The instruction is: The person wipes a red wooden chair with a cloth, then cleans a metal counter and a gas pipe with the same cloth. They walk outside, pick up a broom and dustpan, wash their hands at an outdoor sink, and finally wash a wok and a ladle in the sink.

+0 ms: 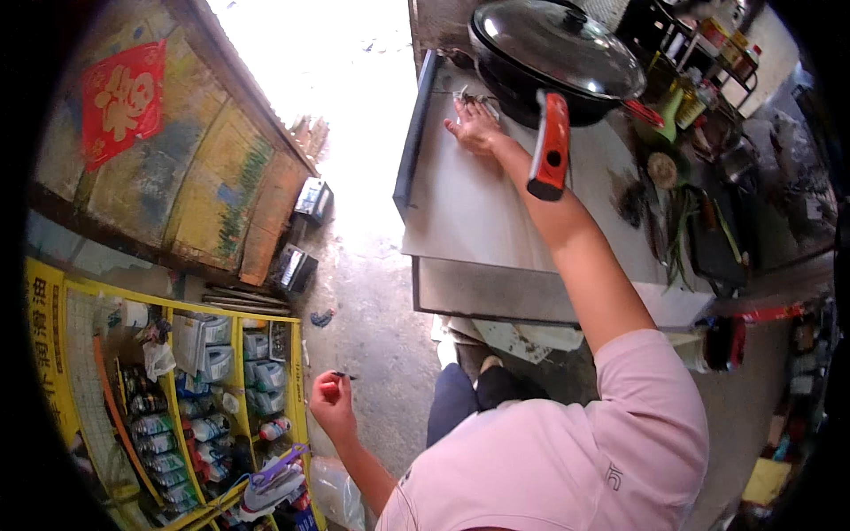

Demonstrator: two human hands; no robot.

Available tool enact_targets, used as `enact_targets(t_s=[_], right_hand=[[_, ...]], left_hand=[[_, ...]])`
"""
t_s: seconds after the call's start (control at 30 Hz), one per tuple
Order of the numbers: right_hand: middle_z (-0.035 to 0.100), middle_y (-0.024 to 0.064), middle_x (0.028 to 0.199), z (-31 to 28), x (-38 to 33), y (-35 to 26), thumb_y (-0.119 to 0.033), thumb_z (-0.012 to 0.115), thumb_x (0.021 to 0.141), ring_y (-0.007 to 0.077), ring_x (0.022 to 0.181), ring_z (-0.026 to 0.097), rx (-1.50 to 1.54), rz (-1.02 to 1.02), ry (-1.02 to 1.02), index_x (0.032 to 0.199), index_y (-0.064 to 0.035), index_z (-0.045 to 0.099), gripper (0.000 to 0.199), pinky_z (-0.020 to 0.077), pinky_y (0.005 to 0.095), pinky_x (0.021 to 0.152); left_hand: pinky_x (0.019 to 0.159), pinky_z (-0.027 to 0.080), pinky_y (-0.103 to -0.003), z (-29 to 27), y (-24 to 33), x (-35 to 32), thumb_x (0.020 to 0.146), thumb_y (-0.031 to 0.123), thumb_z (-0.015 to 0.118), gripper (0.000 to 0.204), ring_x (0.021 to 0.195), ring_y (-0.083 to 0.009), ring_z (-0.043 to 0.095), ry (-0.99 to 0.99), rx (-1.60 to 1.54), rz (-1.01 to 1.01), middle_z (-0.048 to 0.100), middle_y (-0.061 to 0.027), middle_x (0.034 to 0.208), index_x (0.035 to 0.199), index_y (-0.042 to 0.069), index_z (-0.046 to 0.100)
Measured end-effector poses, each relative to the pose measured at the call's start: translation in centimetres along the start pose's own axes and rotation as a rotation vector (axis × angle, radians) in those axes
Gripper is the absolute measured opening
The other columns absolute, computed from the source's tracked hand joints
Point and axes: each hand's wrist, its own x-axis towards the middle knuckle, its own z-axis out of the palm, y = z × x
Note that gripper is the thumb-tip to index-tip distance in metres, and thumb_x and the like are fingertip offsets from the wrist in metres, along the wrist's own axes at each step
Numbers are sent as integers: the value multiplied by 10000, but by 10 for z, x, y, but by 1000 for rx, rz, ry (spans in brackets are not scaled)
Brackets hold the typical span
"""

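My right hand (475, 128) lies palm down on the pale countertop (491, 212), fingers spread and thumb out to the side. Under its fingertips is a crumpled whitish scrap (467, 96), perhaps tissue or thin plastic; I cannot tell which. Just right of this hand stands a black wok (509, 84) with a glass lid (562, 44). The wok's orange-red handle (552, 142) juts toward me above my right forearm. My left hand (332, 405) hangs over the floor at lower left, closed around a small black-and-red object (343, 376) whose kind is unclear.
Bottles (695, 102), a green ladle-like utensil (671, 115), scallions (683, 230) and a dark board (715, 239) crowd the counter's right side. A yellow shelf (235, 314) of packaged goods stands at lower left. Dark boxes (294, 265) sit beside the bright doorway.
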Motion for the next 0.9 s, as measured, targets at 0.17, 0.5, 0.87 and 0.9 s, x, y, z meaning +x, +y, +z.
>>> enact_targets(t_s=[0.17, 0.5, 0.87, 0.9], right_hand=[[202, 213, 1452, -13, -44, -53, -529, 371, 889, 324, 1360, 166, 23, -194, -201, 1402, -22, 231, 735, 113, 408, 1117], [205, 212, 1452, -28, -53, -6, -513, 390, 890, 313, 1367, 145, 295, -99, -153, 1399, -6, 208, 742, 105, 399, 1117], [239, 217, 1431, -12, -215, -159, -483, 442, 879, 318, 1356, 171, 107, -331, -129, 1377, 7, 249, 725, 114, 389, 1120], [276, 214, 1411, -16, -226, -161, -407, 500, 863, 321, 1342, 206, 158, -368, -102, 1355, 9, 284, 680, 143, 394, 1114]], left_hand=[[540, 349, -171, -3, 3, -7, 800, 13, 644, 84, 601, -19, 434, 37, -21, -62, 499, 55, 674, 847, 29, 576], [643, 427, -199, 19, 38, 4, 807, 23, 638, 90, 693, -68, 500, 15, 2, 89, 535, 14, 741, 869, 10, 574], [490, 331, -184, 67, 90, 51, 806, 86, 665, 104, 540, -45, 438, -178, -312, 68, 507, 24, 655, 845, 37, 582], [488, 332, -186, 73, 96, 57, 806, 87, 663, 107, 538, -47, 443, -210, -332, 91, 512, 23, 655, 853, 34, 584]])
